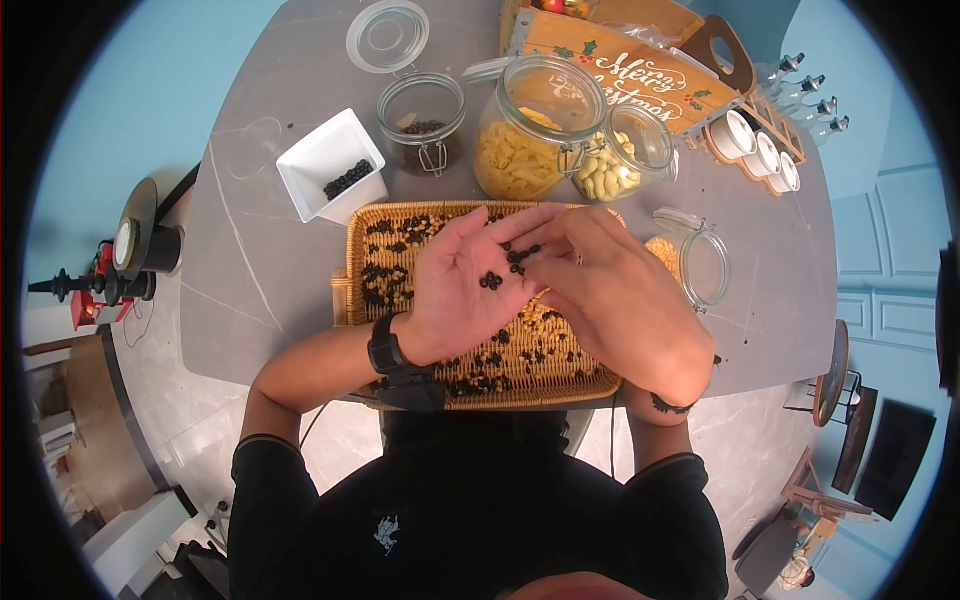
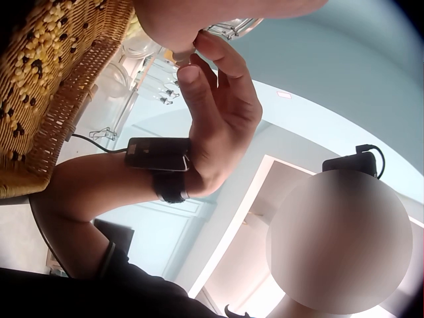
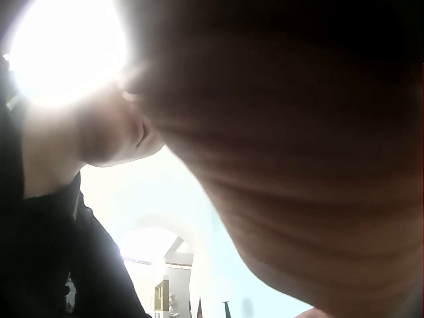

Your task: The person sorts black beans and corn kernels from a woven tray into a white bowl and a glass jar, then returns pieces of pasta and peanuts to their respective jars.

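Note:
My left hand (image 1: 470, 285) lies palm up over a wicker basket (image 1: 352, 240), with several black beans (image 1: 490, 281) loose on the palm and fingers. The right hand (image 1: 610, 285) arches over the left fingers, its fingertips right at the beans. In the left wrist view, the thumb and index finger of the right hand (image 2: 225, 99) are bent, with a gap between their tips. Black beans and yellow kernels (image 2: 46, 46) are spread across the basket floor. The right wrist view mostly shows dark, blurred skin close up.
Behind the basket stand a white dish (image 1: 310, 160) with black beans, a jar of dark beans (image 1: 420, 140), a pasta jar (image 1: 520, 150) and a jar of pale shell-like pieces (image 1: 608, 170). An open jar (image 1: 705, 265) with yellow kernels lies to the right. A wooden crate (image 1: 620, 70) is at the back.

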A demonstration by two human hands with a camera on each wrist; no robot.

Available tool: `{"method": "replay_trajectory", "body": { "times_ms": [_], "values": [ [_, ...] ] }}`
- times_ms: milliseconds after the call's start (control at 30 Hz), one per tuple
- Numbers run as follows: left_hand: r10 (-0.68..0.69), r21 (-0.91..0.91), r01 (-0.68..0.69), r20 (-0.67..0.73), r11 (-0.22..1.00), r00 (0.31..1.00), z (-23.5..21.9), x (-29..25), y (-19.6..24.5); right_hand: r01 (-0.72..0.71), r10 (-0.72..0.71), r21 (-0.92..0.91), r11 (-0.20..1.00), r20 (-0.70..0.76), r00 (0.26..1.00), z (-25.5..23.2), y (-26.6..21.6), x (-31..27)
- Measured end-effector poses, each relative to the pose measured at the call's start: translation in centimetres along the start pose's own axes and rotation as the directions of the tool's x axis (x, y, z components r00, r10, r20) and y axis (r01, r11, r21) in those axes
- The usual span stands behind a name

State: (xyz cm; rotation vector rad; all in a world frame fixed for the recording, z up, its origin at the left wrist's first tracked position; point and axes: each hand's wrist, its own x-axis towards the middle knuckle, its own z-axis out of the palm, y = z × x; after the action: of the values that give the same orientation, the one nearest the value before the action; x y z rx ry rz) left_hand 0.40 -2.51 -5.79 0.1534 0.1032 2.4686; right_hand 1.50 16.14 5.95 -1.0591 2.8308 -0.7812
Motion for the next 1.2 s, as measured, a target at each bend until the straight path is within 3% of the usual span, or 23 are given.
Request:
{"method": "replay_trajectory", "body": {
  "times_ms": [467,667,867,967,1033,1100,1167,1200],
  "values": [
    [-0.032,0.087,0.039,-0.079,0.995,0.996,0.9,-0.2,0.0,0.043,-0.042,-0.021,0.999,0.021,0.999,0.8,0.3,0.5],
    [-0.07,0.006,0.07,0.001,0.998,0.998,-0.4,-0.5,-0.1,-0.001,0.004,-0.028,1.0,0.097,0.995,1.1,1.2,0.8],
    [-0.068,0.035,0.065,0.092,0.997,0.993,-0.4,-0.3,0.0,0.061,-0.054,-0.062,0.996,0.111,0.992,1.0,1.7,0.7],
    [-0.069,-0.015,0.071,0.116,0.997,0.991,-0.4,-0.2,0.0,0.022,-0.021,-0.008,1.0,0.086,0.996,0.1,1.5,0.7],
    [-0.044,-0.105,0.083,0.334,0.991,0.942,-1.7,0.9,-0.6,0.021,-0.021,-0.004,1.0,0.041,0.999,-0.2,1.6,0.9],
    [-0.065,-0.083,0.092,0.283,0.992,0.957,-1.9,0.8,-0.7,-0.016,0.016,0.025,1.0,-0.01,1.0,-0.7,1.6,0.9],
    [-0.108,0.048,0.11,-0.046,0.993,0.993,1.8,-0.1,-0.2,-0.084,0.089,0.082,0.993,-0.064,0.994,-1.3,1.4,1.0],
    [-0.105,0.042,0.107,-0.049,0.993,0.993,1.7,-0.1,-0.2,-0.038,0.045,0.083,0.996,-0.091,0.995,-1.3,1.5,1.0]
  ]
}}
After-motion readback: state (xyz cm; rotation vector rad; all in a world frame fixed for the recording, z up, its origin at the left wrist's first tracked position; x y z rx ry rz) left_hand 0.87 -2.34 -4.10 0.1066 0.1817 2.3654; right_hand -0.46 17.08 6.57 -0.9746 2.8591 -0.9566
